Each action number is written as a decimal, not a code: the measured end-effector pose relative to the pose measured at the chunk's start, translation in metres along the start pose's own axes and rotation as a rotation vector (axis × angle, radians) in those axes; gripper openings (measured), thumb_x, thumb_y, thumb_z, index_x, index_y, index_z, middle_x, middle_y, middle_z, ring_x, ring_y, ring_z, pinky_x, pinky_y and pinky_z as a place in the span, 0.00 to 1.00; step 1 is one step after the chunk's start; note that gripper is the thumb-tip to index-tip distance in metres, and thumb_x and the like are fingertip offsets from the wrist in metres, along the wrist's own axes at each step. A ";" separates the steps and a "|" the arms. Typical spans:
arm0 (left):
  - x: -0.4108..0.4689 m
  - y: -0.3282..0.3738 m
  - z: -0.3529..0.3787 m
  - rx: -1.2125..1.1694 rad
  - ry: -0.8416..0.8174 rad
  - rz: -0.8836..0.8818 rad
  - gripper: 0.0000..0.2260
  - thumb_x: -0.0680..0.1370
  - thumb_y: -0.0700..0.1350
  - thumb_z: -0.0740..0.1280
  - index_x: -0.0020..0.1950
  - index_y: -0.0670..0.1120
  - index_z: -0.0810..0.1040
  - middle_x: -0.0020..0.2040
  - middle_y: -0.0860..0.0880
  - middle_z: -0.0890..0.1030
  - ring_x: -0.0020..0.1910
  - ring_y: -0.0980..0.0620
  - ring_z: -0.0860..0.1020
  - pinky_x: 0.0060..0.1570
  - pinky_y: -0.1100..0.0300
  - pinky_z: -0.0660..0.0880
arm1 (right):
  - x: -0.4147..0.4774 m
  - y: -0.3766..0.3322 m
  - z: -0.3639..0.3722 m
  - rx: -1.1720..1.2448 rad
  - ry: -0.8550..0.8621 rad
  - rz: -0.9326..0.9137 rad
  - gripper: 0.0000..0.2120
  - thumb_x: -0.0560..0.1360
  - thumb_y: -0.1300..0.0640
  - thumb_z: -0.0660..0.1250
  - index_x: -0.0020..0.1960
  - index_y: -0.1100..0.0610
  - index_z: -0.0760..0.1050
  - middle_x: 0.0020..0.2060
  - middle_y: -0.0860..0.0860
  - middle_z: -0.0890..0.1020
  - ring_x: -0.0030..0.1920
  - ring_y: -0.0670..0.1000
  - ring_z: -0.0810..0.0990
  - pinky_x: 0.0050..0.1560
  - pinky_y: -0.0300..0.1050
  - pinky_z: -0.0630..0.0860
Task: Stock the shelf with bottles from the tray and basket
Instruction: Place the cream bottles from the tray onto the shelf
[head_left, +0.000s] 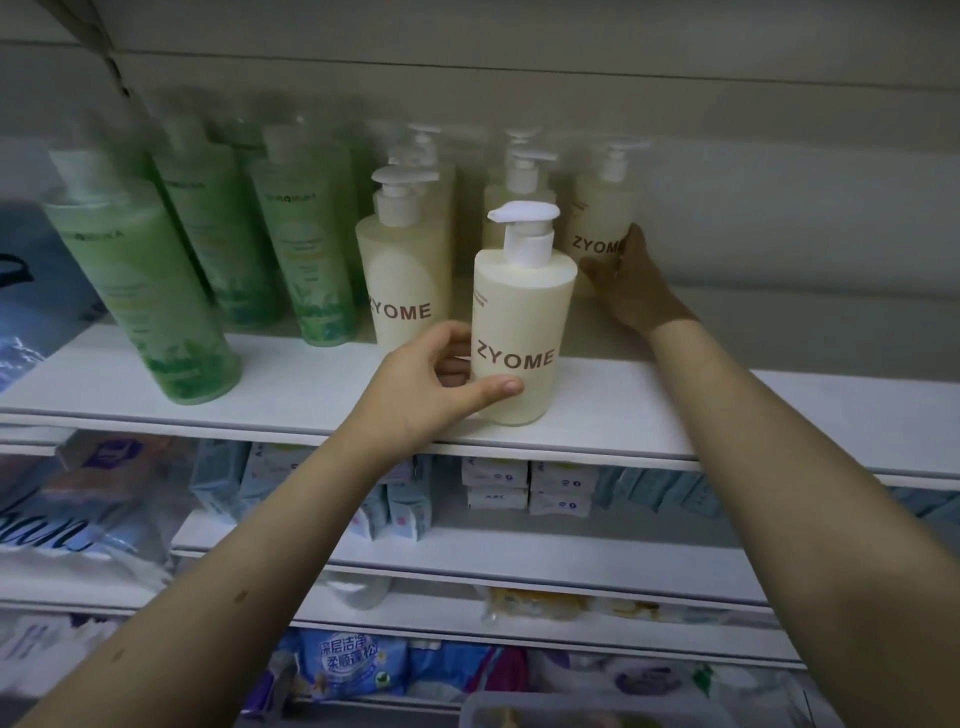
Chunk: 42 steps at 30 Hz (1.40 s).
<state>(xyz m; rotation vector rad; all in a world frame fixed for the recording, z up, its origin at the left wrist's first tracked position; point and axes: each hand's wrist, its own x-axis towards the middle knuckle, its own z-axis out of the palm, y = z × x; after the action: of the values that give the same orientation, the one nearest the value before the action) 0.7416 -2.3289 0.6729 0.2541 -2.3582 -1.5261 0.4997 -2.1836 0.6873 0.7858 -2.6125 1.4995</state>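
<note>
- The front bottle (524, 322), cream with a white pump and the word ZYOME, stands upright near the front edge of the top shelf (291, 379).
- The left hand (431, 384) grips the front bottle low on its left side: the thumb lies across the front under the lettering, and the fingers curl round behind.
- The right hand (631, 283) is behind and to the right of the front bottle. It holds a rear bottle (597, 228) of the same kind, with the thumb on that bottle's lower front and the fingers round its right side.
- The rear bottle stands upright, deep on the shelf, near the back wall.
- More cream bottles (402, 270) stand just left of the front bottle and behind it, in rows running to the back.
- Green bottles (140, 291) stand further left of the front bottle, blurred; the nearest one sits close to the shelf edge.
- Below the front bottle, the lower shelves hold small pale packs (498, 483), stacked.
- Lower still, left of the front bottle, lies a blue pack (345, 662) with white print.
- Straight below the front bottle, at the bottom of the view, shows the rim of a pale bin (597, 701); its contents are too blurred to tell.
</note>
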 end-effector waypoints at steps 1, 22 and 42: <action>0.001 0.000 0.000 -0.007 -0.004 -0.001 0.30 0.61 0.62 0.75 0.60 0.53 0.76 0.54 0.56 0.83 0.54 0.59 0.81 0.59 0.57 0.77 | 0.002 0.001 0.000 -0.004 0.005 0.004 0.27 0.79 0.57 0.65 0.73 0.62 0.56 0.68 0.58 0.72 0.66 0.55 0.72 0.60 0.42 0.68; -0.003 0.002 -0.005 0.002 -0.038 0.030 0.28 0.62 0.63 0.75 0.58 0.55 0.75 0.54 0.58 0.81 0.53 0.62 0.79 0.55 0.64 0.76 | -0.053 -0.009 -0.015 0.297 0.124 0.271 0.38 0.79 0.54 0.66 0.80 0.54 0.46 0.77 0.53 0.60 0.73 0.51 0.65 0.68 0.42 0.67; -0.150 0.093 0.084 -0.283 0.309 -0.093 0.27 0.78 0.55 0.67 0.74 0.47 0.66 0.70 0.49 0.70 0.68 0.50 0.70 0.61 0.59 0.66 | -0.332 -0.042 -0.138 0.505 0.418 0.152 0.15 0.79 0.52 0.65 0.65 0.49 0.72 0.62 0.47 0.78 0.64 0.49 0.76 0.61 0.47 0.75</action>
<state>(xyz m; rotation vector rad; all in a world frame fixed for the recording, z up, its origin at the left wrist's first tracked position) 0.8534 -2.1713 0.7010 0.4967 -1.8942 -1.7011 0.7771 -1.9522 0.7064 0.2390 -2.0515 2.1302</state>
